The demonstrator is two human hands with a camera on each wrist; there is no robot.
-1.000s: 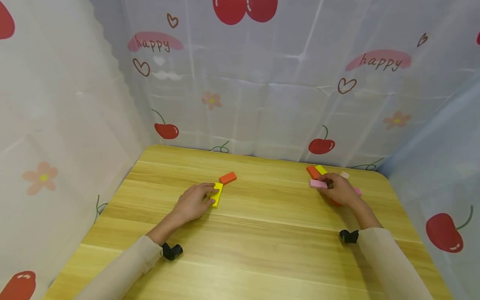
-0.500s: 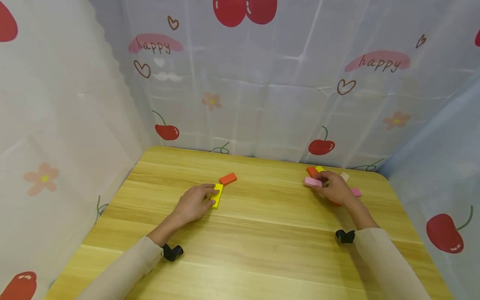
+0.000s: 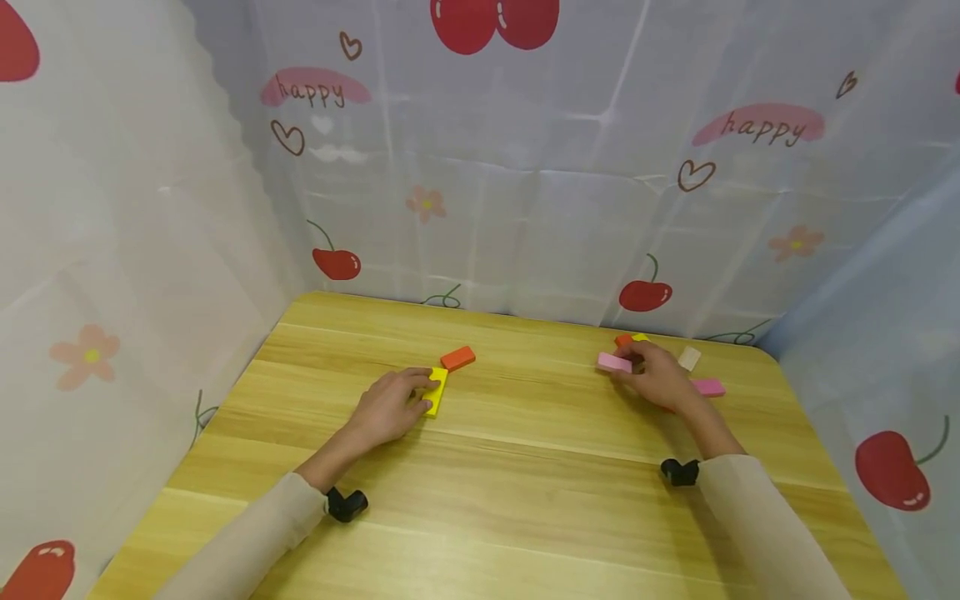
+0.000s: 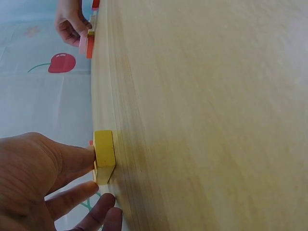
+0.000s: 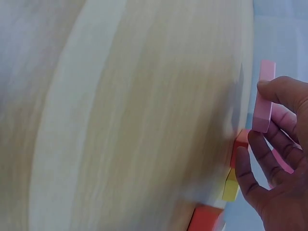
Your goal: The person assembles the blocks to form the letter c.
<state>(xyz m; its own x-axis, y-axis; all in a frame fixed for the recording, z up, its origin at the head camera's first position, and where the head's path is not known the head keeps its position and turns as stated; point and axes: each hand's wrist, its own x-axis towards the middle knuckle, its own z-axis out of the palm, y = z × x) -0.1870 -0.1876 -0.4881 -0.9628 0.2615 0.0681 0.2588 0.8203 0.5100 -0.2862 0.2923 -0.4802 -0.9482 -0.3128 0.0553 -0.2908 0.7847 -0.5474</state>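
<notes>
In the head view, my left hand (image 3: 388, 406) rests its fingertips on a yellow block (image 3: 436, 393) lying on the table. The left wrist view shows the thumb and a finger touching the same yellow block (image 4: 104, 155), the other fingers spread. Just beyond it lies an orange block (image 3: 458, 358). On the right, my right hand (image 3: 660, 379) pinches a light pink block (image 3: 614, 362) between thumb and fingers. In the right wrist view this pink block (image 5: 264, 98) is raised off the table. Orange (image 5: 239, 147) and yellow blocks (image 5: 231, 185) lie below the right hand, partly hidden.
Around the right hand lie a darker pink block (image 3: 708, 387), a cream block (image 3: 689, 359) and a red-orange block (image 5: 206, 219). The wooden table (image 3: 487, 500) is bordered by printed curtains (image 3: 510, 225) at the back and both sides.
My right hand has moved left with the light pink block, uncovering more of the darker pink and cream blocks. The left hand has stayed on the yellow block.
</notes>
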